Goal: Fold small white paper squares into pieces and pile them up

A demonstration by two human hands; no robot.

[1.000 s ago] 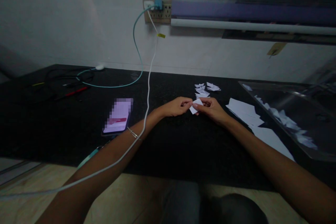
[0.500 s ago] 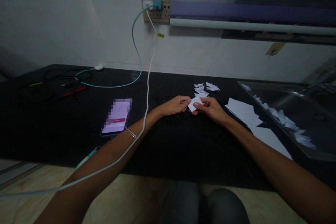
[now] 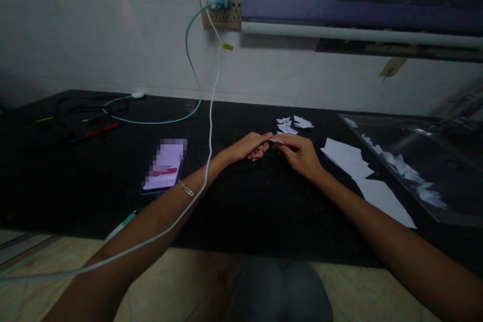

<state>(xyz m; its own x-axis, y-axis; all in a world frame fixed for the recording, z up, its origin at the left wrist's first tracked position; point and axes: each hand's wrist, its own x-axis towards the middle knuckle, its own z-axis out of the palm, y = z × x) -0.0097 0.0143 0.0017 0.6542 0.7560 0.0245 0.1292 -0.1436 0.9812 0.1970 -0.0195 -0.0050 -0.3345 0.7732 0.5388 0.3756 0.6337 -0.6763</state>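
Between my two hands is a small folded piece of white paper (image 3: 276, 141), seen nearly edge-on as a thin strip. My left hand (image 3: 252, 146) pinches its left end, the thumb lying along the top and the other fingers curled under. From the right, the fingertips of my right hand (image 3: 300, 153) are closed on the other end and cover part of it. Just behind the hands, several small folded paper boats (image 3: 288, 128) sit on the dark countertop (image 3: 241, 211). To the right of my right hand lie loose white paper sheets (image 3: 346, 155), overlapping one another.
A sink (image 3: 449, 161) at the right has more folded papers (image 3: 405, 166) along its near-left edge. A phone (image 3: 166, 166) lies left of my left forearm. One white cable (image 3: 211, 131) hangs across that forearm from the wall socket (image 3: 230, 10); a teal cable (image 3: 151, 123) loops behind.
The folded paper has turned from showing its flat square face to nearly edge-on. My left fingers have curled under it, and my right hand has shifted its grip. The view has moved slightly.
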